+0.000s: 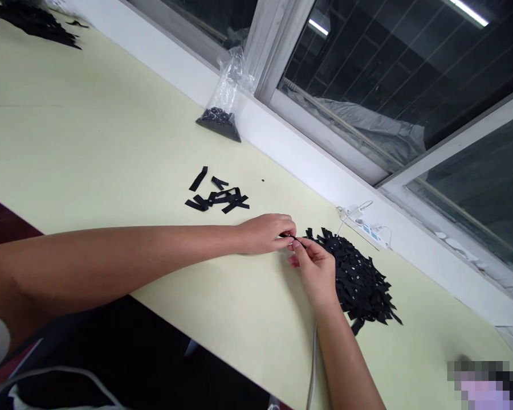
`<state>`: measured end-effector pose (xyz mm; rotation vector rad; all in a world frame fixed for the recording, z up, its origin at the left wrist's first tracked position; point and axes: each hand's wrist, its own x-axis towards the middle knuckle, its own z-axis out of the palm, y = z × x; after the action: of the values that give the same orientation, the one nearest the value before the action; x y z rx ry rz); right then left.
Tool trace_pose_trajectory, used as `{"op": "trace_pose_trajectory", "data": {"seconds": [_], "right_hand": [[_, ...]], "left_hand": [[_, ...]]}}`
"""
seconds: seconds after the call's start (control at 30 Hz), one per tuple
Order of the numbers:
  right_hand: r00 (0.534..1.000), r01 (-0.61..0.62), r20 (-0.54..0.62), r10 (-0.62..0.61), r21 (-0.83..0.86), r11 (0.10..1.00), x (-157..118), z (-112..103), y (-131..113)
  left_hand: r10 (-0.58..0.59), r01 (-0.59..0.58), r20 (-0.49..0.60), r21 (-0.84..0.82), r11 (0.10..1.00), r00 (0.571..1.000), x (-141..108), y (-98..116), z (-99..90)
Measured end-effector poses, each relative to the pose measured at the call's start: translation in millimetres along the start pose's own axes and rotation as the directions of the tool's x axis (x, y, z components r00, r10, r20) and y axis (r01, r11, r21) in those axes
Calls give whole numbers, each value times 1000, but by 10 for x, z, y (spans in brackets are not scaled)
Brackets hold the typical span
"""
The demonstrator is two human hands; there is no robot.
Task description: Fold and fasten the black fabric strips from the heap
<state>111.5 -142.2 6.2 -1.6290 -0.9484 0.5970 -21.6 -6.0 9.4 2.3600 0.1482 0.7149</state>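
Note:
My left hand (268, 233) and my right hand (316, 267) meet above the pale table (222, 296), with fingertips pinched together. Between them is a short black fabric strip (287, 235), mostly hidden by the fingers. Just beyond my right hand lies a big heap of black strips (359, 279), many showing small shiny dots. A smaller scatter of folded black strips (228, 197) rests on the table beyond my left forearm.
A clear plastic bag (222, 114) with small black pieces stands against the window ledge. More black strips (34, 23) lie at the far left. A white power strip (370, 229) sits by the wall, and a grey cable (313, 364) runs beside my right forearm.

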Motion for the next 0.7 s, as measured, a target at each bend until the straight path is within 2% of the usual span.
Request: {"op": "trace_pose_trajectory", "data": {"seconds": [0.17,0.43,0.7], "right_hand": [[1000,-22,3,22,51,998,24,-12,34],[1000,2,16,-3,58,998,35,-46,44],[1000,26,2,-26,73,997,42,-44,87]], "left_hand": [[-11,11,-29,-18,1000,1000,14,2,-18],[-99,89,-56,-155,984,994,36,-43,19],[-54,36,-89,-200,979,995,33,3,12]]}}
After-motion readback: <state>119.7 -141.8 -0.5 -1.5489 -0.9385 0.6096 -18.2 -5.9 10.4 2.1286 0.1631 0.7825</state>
